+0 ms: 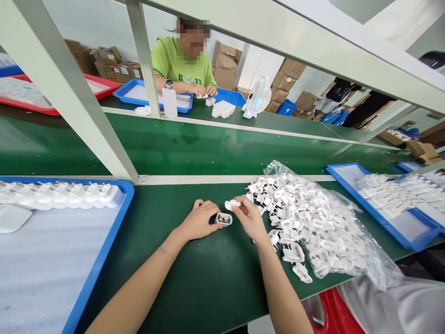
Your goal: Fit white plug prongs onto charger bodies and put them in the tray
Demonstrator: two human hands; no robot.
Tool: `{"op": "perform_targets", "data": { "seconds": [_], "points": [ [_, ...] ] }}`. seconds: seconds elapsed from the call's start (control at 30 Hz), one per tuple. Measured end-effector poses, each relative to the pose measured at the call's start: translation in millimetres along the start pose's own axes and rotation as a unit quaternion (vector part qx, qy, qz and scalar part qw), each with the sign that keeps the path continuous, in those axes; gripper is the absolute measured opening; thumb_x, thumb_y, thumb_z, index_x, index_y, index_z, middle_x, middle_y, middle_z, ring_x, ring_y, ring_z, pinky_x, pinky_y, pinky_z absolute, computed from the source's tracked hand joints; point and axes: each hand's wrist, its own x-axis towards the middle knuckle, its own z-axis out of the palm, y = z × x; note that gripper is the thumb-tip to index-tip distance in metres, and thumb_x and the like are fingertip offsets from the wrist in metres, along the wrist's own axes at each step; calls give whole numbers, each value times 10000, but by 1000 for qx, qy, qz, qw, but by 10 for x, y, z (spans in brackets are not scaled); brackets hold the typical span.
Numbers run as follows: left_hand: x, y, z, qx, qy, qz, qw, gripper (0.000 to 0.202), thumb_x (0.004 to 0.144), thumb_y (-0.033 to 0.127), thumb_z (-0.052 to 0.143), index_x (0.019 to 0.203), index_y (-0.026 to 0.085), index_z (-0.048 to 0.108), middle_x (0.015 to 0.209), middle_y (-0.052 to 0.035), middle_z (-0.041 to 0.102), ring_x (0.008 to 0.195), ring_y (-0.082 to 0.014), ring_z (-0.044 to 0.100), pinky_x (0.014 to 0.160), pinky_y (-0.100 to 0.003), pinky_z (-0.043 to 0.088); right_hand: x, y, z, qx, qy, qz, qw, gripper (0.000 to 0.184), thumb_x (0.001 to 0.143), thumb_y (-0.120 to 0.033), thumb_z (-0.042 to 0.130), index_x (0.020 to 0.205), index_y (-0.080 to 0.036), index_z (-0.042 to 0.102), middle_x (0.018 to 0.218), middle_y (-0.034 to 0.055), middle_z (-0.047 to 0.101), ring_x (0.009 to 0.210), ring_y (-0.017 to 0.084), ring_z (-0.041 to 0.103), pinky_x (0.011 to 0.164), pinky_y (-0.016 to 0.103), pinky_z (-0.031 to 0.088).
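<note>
My left hand (200, 221) is closed on a small white charger housing (223, 219), held on its side just above the green table so its open end shows parts inside. My right hand (247, 218) pinches a white plug cap (232, 204) right above that housing. A heap of white plug caps (306, 218) lies on a clear plastic bag just right of my right hand.
A blue tray (104, 241) at left holds a row of white housings on foam. Another blue tray (378, 208) with white parts sits at right. White frame posts (79, 106) cross the view. Across the green belt (208, 144) a person in a green shirt (177, 65) handles white parts.
</note>
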Motion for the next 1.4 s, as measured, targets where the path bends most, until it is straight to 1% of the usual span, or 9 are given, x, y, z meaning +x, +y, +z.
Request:
{"op": "perform_targets", "data": {
  "seconds": [0.1, 0.2, 0.43, 0.63, 0.87, 1.03, 1.13, 1.23, 1.4],
  "points": [
    [2, -81, -8, 24, 37, -24, 999, 205, 769, 386, 623, 854, 216, 545, 908, -8, 607, 912, -194, 514, 869, -357, 293, -10, -48, 35, -31, -50, -39, 998, 136, 857, -309, 510, 920, -221, 592, 967, 58, 589, 906, 201, 563, 756, 301, 481],
    [-3, -126, -16, 26, 37, -28, 999, 208, 784, 394, 606, 842, 211, 524, 906, -2, 591, 891, -185, 508, 853, -348, 306, -18, -75, 102, -46, -80, -54, 994, 125, 864, -264, 496, 917, -217, 599, 958, 58, 594, 887, 197, 562, 744, 301, 467],
    [0, -87, -30, 16, 22, -34, 999, 194, 799, 393, 572, 818, 209, 516, 900, -14, 586, 891, -201, 500, 880, -378, 309, -17, -74, 169, -65, -79, -61, 993, 128, 866, -238, 494, 926, -214, 606, 951, 57, 597, 849, 193, 564, 737, 298, 444],
    [5, -99, -20, 16, 25, -31, 999, 211, 806, 409, 570, 820, 205, 515, 859, 1, 571, 861, -183, 500, 860, -358, 318, -26, -73, 173, -74, -91, -65, 991, 144, 869, -207, 488, 955, -217, 603, 976, 52, 595, 887, 190, 558, 709, 270, 436],
    [-12, -87, -28, 4, 27, -27, 999, 209, 800, 402, 576, 860, 205, 537, 882, -8, 579, 886, -197, 501, 876, -378, 327, 8, -95, 160, -141, -113, -82, 980, 130, 875, -169, 474, 939, -202, 582, 953, 41, 585, 889, 174, 539, 801, 293, 413],
    [-61, -62, -101, -86, 23, -12, 996, 216, 843, 351, 519, 1026, 237, 541, 1016, 0, 607, 947, -183, 526, 907, -340, 345, 4, -51, 141, -151, -104, -46, 982, 108, 865, -241, 538, 933, -223, 621, 865, 11, 604, 815, 159, 553, 735, 262, 417],
    [-56, -70, -115, -114, 25, -15, 993, 182, 874, 362, 474, 954, 228, 568, 959, 11, 625, 911, -167, 550, 895, -319, 357, -16, -12, 141, -143, -99, -20, 985, 122, 858, -290, 564, 932, -234, 642, 824, -3, 597, 743, 144, 560, 691, 247, 421],
    [-35, -72, -94, -101, 34, -10, 994, 177, 874, 351, 468, 919, 216, 572, 914, 7, 624, 868, -163, 557, 864, -315, 375, -45, -25, 159, -159, -87, -5, 983, 145, 859, -330, 569, 955, -247, 639, 834, -9, 594, 730, 140, 565, 694, 247, 426],
    [-31, -53, -48, -71, 55, 7, 996, 200, 887, 359, 417, 887, 205, 544, 874, -18, 608, 826, -179, 556, 800, -320, 415, -125, -98, 227, -211, -46, -50, 975, 145, 892, -301, 521, 992, -240, 608, 919, 20, 606, 854, 164, 567, 769, 264, 430]
  ]
}}
